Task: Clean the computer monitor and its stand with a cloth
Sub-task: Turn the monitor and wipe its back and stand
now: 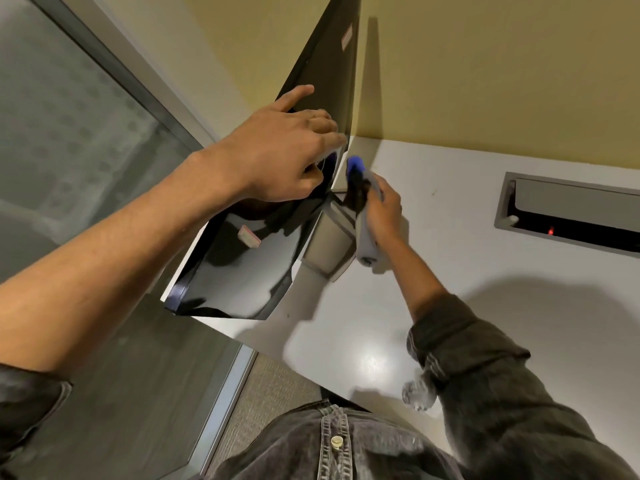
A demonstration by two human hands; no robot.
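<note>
The black monitor (242, 268) stands at the white desk's left end, seen from above, its glossy screen facing down-left. My left hand (280, 150) grips the monitor's upper edge, index finger stretched along the back panel and thumb on the screen side. My right hand (382, 209) is behind the monitor and holds a grey cloth (365, 240) bunched against the stand's dark neck. A blue patch (355, 165) shows at the cloth's top. The grey stand base (325, 251) sits flat on the desk below the screen, partly hidden by it.
The white desk (485, 265) runs right, with a recessed grey cable box (568, 206) showing a red light. A clear, blurred object (417, 393) lies near my right sleeve. A yellow wall (485, 64) backs the desk; a frosted glass partition (69, 133) closes the left.
</note>
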